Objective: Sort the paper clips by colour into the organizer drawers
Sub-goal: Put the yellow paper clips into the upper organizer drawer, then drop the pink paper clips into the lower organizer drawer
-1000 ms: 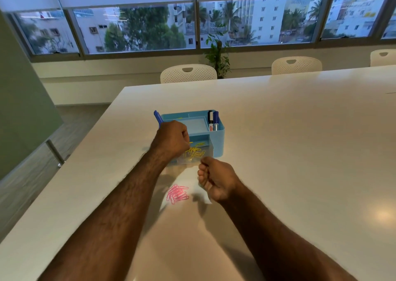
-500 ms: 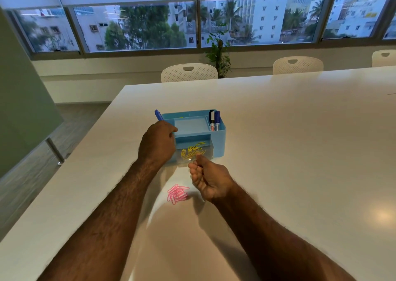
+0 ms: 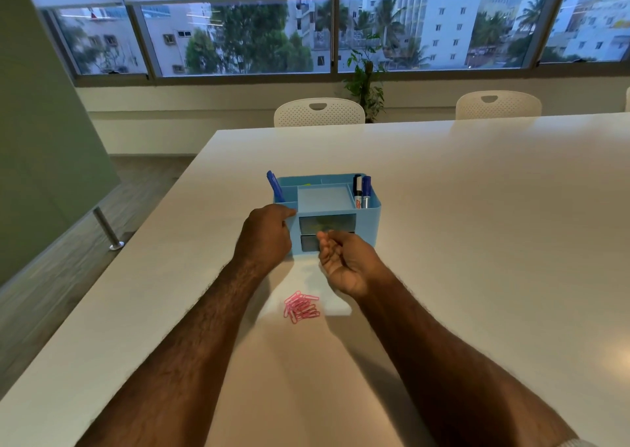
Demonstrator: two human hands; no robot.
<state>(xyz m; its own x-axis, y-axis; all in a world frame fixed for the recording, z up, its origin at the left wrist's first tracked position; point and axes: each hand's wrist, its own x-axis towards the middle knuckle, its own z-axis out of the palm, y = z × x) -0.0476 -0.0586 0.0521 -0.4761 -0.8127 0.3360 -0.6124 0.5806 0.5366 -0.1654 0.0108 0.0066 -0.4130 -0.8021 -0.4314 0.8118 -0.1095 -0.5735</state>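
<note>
A light blue desk organizer [image 3: 371, 223] stands on the white table [image 3: 477, 242]. Its upper drawer [image 3: 327, 223] sits pushed in, with yellow paper clips showing dimly through the clear front. The lower drawer [image 3: 308, 243] is also in, and its contents cannot be made out. My left hand [image 3: 266, 235] grips the organizer's left side. My right hand [image 3: 344, 259] has loosely curled fingers whose tips touch the drawer fronts, and it holds nothing. A small heap of pink paper clips [image 3: 301, 306] lies on the table just in front of my hands.
A blue pen [image 3: 274, 187] leans in the organizer's left slot, and two markers [image 3: 362, 191] stand in the right one. The table's left edge runs diagonally near my left arm. White chairs [image 3: 318, 112] and a plant [image 3: 366, 78] stand beyond the far edge.
The upper drawer with the yellow clips was sticking out and is now pushed in. My right hand moved forward to the drawer fronts. My left hand shifted to the organizer's left side.
</note>
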